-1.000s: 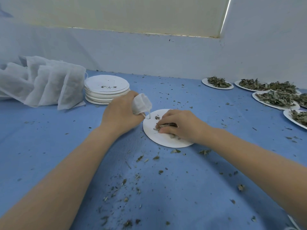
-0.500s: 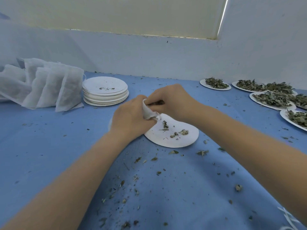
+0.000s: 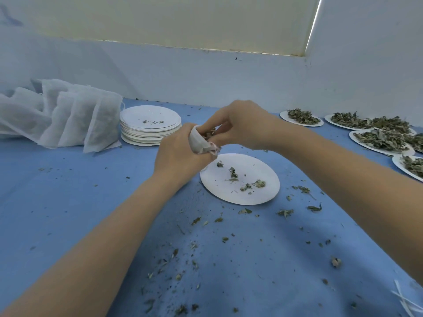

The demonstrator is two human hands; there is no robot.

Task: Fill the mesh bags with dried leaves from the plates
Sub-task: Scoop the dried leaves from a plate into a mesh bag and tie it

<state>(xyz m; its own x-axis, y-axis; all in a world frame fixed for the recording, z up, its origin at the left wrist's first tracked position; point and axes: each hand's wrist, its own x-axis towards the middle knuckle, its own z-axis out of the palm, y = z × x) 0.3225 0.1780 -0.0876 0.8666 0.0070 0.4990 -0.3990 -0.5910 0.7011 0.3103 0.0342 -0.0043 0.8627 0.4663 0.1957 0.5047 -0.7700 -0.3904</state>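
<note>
My left hand (image 3: 176,154) grips a small white mesh bag (image 3: 197,140) just above the table, its mouth turned toward my right hand. My right hand (image 3: 240,124) pinches dried leaves (image 3: 208,133) at the bag's opening, fingers bent over it. Below them lies a white paper plate (image 3: 263,195) with a few leaf scraps (image 3: 250,185) left on it.
A row of filled mesh bags (image 3: 68,120) leans at the back left beside a stack of used plates (image 3: 150,126). Several plates heaped with dried leaves (image 3: 380,138) sit at the far right. Leaf crumbs litter the blue cloth (image 3: 68,202).
My right hand lifted off the plate with a pinch of leaves and brought it up to the bag's mouth. My left hand raised the bag slightly.
</note>
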